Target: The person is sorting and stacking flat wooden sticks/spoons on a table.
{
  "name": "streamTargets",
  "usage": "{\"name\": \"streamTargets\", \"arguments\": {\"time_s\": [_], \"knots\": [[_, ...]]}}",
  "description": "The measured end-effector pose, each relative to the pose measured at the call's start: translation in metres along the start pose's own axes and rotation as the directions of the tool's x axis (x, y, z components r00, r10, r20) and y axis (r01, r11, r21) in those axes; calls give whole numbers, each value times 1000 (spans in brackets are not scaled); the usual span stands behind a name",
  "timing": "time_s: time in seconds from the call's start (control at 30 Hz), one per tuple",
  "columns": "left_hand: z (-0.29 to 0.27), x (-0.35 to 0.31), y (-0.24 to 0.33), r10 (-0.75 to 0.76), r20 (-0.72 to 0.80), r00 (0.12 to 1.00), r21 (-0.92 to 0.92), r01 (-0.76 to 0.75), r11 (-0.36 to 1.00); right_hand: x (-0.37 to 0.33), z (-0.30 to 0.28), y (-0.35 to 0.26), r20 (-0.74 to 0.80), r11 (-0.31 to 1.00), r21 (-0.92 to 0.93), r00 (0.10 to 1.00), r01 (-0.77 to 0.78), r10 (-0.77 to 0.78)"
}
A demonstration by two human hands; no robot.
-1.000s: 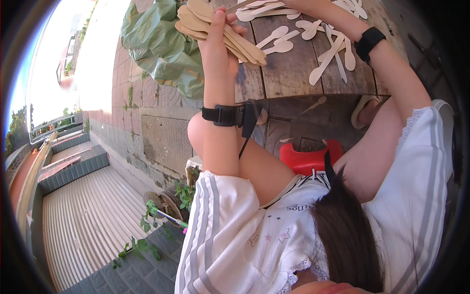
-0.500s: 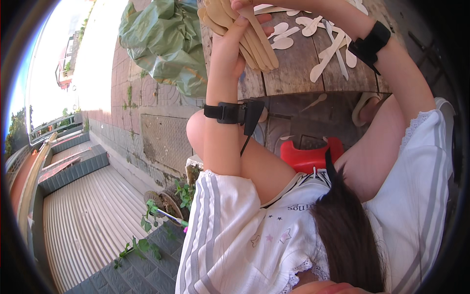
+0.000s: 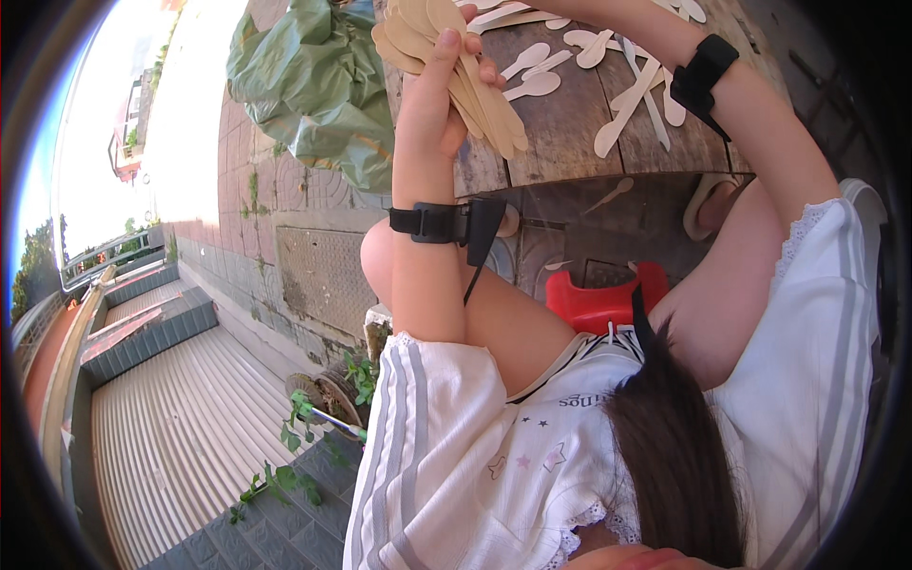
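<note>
My left hand (image 3: 445,90) is closed round a fanned bunch of wooden spoons (image 3: 484,104), its thumb lying across the handles. The rounded ends point up and away, and the handles hang over the near edge of the wooden table (image 3: 570,142). My right forearm (image 3: 655,33) reaches over the table toward the upper left; its hand is cut off by the top edge. Loose pale wooden spoons (image 3: 535,85) lie just right of the bunch. Farther right is a crossed pile of flat wooden pieces (image 3: 627,112).
Left of the table sits a crumpled green plastic bag (image 3: 309,95). Under the table edge is a red plastic stool (image 3: 603,302) between my legs. One spoon (image 3: 611,193) lies on the ground. A plant (image 3: 275,484) grows at the lower left.
My right hand has left the bunch and gone out past the top edge. My left hand has shifted slightly left and down, still gripping the spoons.
</note>
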State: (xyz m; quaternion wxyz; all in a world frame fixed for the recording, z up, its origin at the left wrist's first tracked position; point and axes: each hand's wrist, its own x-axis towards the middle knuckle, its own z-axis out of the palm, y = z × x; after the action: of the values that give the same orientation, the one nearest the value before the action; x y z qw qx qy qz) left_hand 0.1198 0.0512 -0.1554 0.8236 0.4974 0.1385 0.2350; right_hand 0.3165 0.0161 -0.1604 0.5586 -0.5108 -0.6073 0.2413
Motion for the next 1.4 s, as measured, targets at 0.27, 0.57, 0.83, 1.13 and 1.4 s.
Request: {"name": "streamTargets", "arguments": {"time_s": [0.27, 0.57, 0.83, 1.13, 1.4], "knots": [[-22, -4, 9, 83, -112, 990, -79, -92, 993, -37, 13, 24, 346, 559, -796, 932, 232, 107], [-36, -17, 49, -113, -249, 962, 212, 168, 963, -25, 13, 47, 211, 836, -540, 946, -97, 246], [-39, -16, 49, -37, -340, 940, 246, 126, 961, 6, -4, -16, 417, 961, 136, 894, -240, 164], [-25, -13, 24, -176, -60, 983, 18, 177, 984, 8, 8, -30, 322, 984, 76, 938, -162, 130], [-12, 6, 11, -106, -56, 993, 83, 111, 990, 11, -5, 9, -110, 994, 81, 991, -69, 78]]}}
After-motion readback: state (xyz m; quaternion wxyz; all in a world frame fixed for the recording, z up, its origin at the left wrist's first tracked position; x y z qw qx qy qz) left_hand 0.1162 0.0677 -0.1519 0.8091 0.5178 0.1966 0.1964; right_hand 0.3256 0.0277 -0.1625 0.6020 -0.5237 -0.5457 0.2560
